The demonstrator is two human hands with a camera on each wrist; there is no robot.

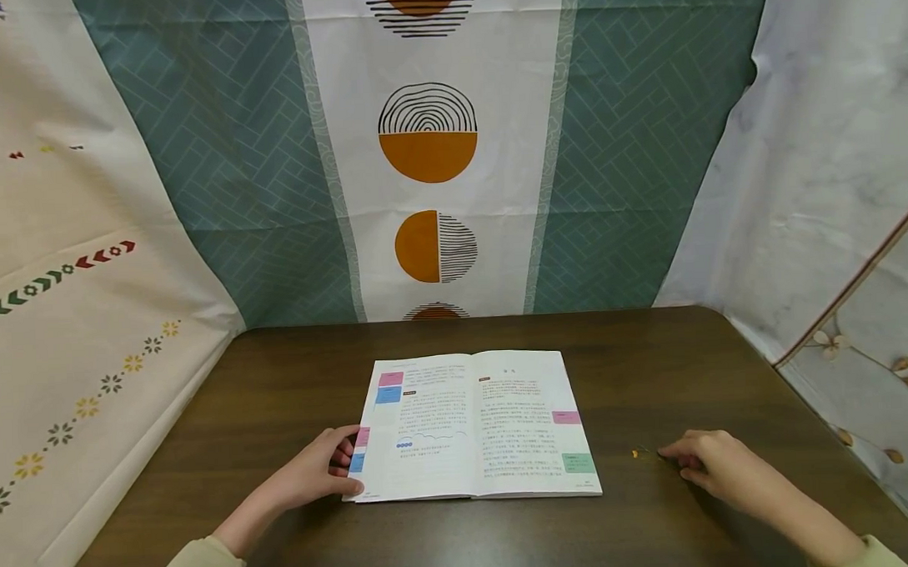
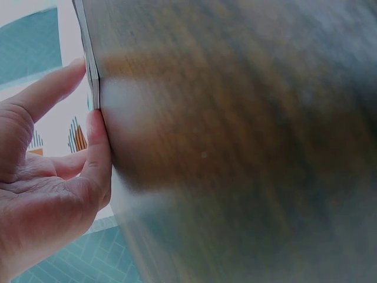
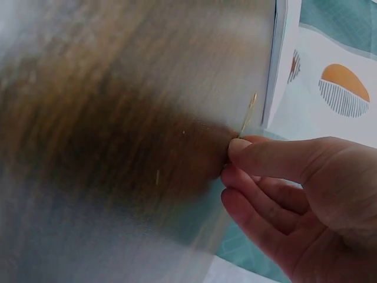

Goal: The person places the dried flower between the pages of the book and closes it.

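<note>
the open book [image 1: 474, 425] lies flat in the lower middle of the head view, spread to 2 pages on the dark wooden tabletop [image 1: 652, 368], so the opening looks done. nothing shows any writing or marking begun on the pages, and the thin stick is not yet lifted, so by my reading the work stands at an early stage.

the left hand [image 1: 321, 472] sits at the book's lower left edge; in the left wrist view its fingers [image 2: 97, 147] lie nearly straight and press against the page edges, with nothing gripped. the right hand [image 1: 711, 466], at the lower right of the head view and well apart from the book, has its fingers loosely bent, and its fingertips [image 3: 241, 147] touch the end of a thin stick [image 3: 247, 115] that lies on the tabletop; whether it is pinched i cannot tell.

the book has white pages with small printed text, pink, blue and green coloured blocks, and a blue wavy line on the left page. the stick is slender and yellowish with an orange tip [image 1: 635, 453]; what it is cannot be made out.
</note>
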